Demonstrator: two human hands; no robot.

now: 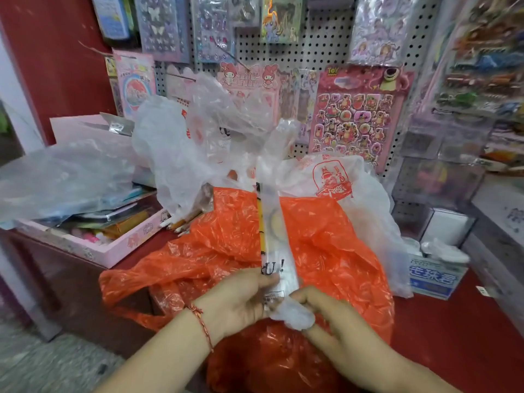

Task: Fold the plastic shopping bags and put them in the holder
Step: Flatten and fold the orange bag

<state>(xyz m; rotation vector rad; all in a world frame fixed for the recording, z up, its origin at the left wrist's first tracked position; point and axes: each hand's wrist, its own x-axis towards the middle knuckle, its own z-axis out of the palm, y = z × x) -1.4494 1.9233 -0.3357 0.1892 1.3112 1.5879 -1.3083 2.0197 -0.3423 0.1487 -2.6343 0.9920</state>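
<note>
There, a clear bag had been flattened into a long, narrow strip (pixel 276 222) and was laid lengthwise over a crumpled orange bag (pixel 326 236) on the red table (pixel 453 336). Its plastic was seen to be thin and glossy, with yellow and black print along its left edge and black lettering ending in "U!" near the person. The near end was turned over into a small white wad. That wad was gripped by the right hand (pixel 334 316), whose fingers were curled round it. The strip just above the fold was pinched by the left hand (pixel 238 302), with the fingertips laid on the lettering; a red string bracelet (pixel 202 324) was worn at that wrist. The far end of the strip was lost among other bags: a white bag (pixel 340 180) with a red printed emblem lay behind the orange one, and loose clear bags (pixel 215 123) were heaped up behind that. To the left, a pink box (pixel 93 248) full of stationery was set on the table, with pencils (pixel 181 222) beside it. A blue and white tissue box (pixel 433 279) was placed to the right. Sticker sheets (pixel 357 117) were hung on the pegboard (pixel 312 43) behind.
</note>
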